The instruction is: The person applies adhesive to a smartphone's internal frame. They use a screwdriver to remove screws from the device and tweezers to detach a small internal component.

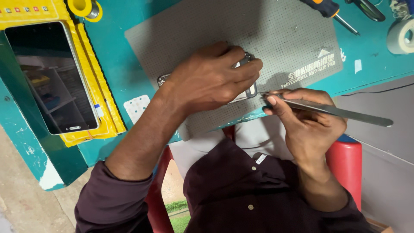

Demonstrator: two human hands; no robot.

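While the left hand [211, 80] clamps down, the tweezers go in at the phone's edge.

Fingers curled over the small dark phone [246, 88], the left hand pins it flat on the grey perforated anti-slip mat [284, 39], which looks to keep it from sliding. Closed around metal tweezers [327, 111], the right hand [308, 125] aims the tips at the phone's near right corner, low and level. A spare screen [51, 77] lies well apart on yellow padding, screwdriver [330, 9] and tape roll [401, 36] beyond the mat.
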